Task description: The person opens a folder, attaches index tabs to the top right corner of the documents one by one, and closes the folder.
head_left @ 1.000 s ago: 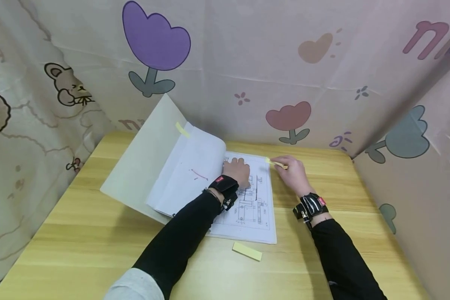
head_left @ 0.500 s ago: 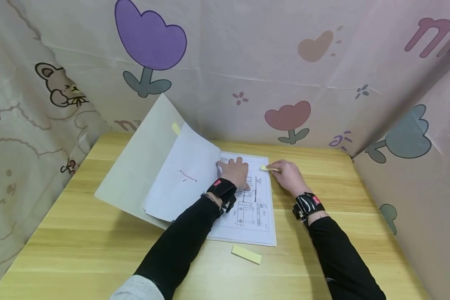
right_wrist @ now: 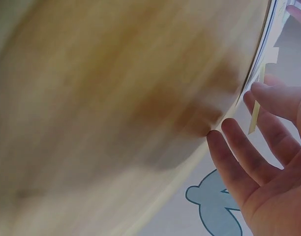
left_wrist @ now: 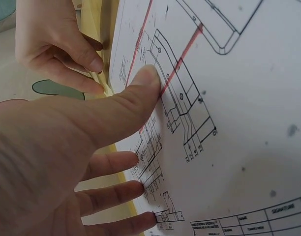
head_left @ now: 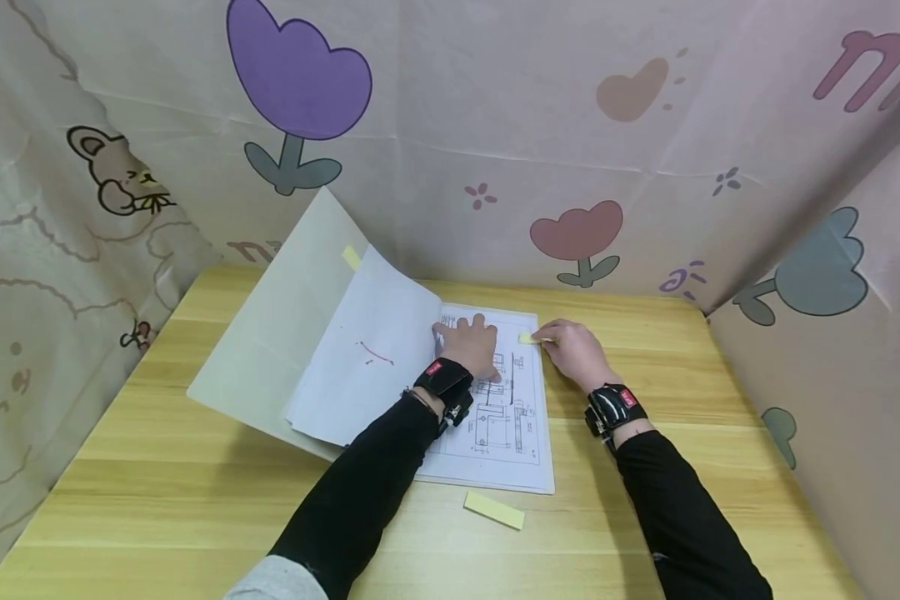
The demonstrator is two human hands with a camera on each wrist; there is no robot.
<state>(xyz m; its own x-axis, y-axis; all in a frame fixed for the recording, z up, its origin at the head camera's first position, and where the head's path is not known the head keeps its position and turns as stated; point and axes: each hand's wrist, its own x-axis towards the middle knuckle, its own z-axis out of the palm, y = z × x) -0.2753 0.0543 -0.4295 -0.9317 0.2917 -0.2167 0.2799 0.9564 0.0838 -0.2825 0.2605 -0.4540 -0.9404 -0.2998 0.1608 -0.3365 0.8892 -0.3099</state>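
Observation:
My left hand (head_left: 471,343) rests with spread fingers on a printed technical drawing (head_left: 487,462), the right-hand page of an open booklet. In the left wrist view, its thumb (left_wrist: 146,77) presses on the sheet near red lines. My right hand (head_left: 579,354), beside the page's right edge, pinches a narrow yellow sticky note (head_left: 526,338) whose front end lies over the page near the upper right. Thumb and index finger hold this sticky note (right_wrist: 255,118) in the right wrist view, with the other fingers loosely extended. Whether it is stuck down, I cannot tell.
A turned page (head_left: 371,333) with a red mark leans left against the raised pale cover (head_left: 270,333). Another yellow strip (head_left: 352,257) shows at that page's top. A small yellow sticky-note pad (head_left: 493,510) lies in front of the booklet on the wooden table (head_left: 157,467); patterned cloth (head_left: 450,108) hangs behind.
My right hand has shifted slightly left and towards me, bringing the sticky note down from near the page's corner onto its edge. The turned page has moved further left, while my left hand stays nearly still.

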